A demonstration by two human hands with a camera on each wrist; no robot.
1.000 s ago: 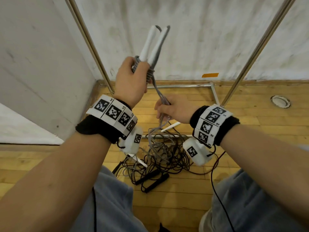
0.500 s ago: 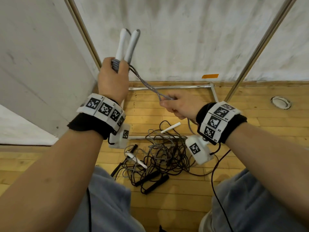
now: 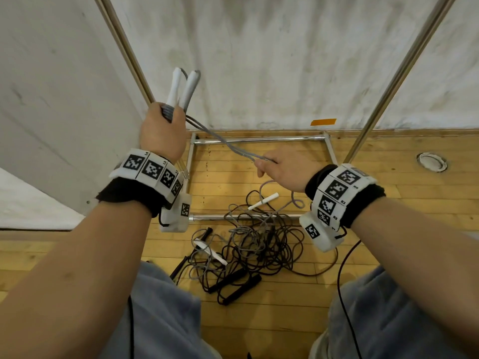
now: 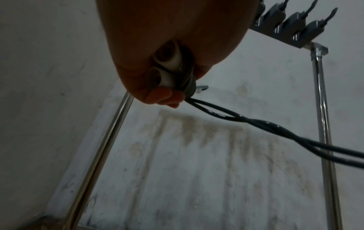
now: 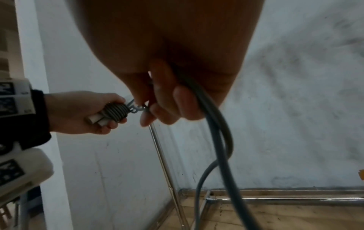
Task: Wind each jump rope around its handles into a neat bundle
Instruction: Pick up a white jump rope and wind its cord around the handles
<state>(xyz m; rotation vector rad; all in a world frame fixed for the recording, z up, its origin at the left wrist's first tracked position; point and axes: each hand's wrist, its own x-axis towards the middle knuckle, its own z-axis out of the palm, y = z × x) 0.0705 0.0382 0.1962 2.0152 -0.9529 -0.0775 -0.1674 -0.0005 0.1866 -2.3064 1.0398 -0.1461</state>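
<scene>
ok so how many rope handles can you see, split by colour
white handles: 4 (2 gripped in the left hand, 2 on the floor)
black handles: 4, all on the floor, as far as the tangle shows
total: 8

Two white handles [image 3: 182, 88] stand side by side, pointing up, with grey rope [image 3: 228, 145] wound in tight rings round their lower ends. Two strands of it twist together and run down to the right. More ropes [image 3: 259, 244], black and grey, lie in a tangled heap on the wooden floor [image 3: 388, 198], with black handles [image 3: 233, 285] at its near edge.
</scene>
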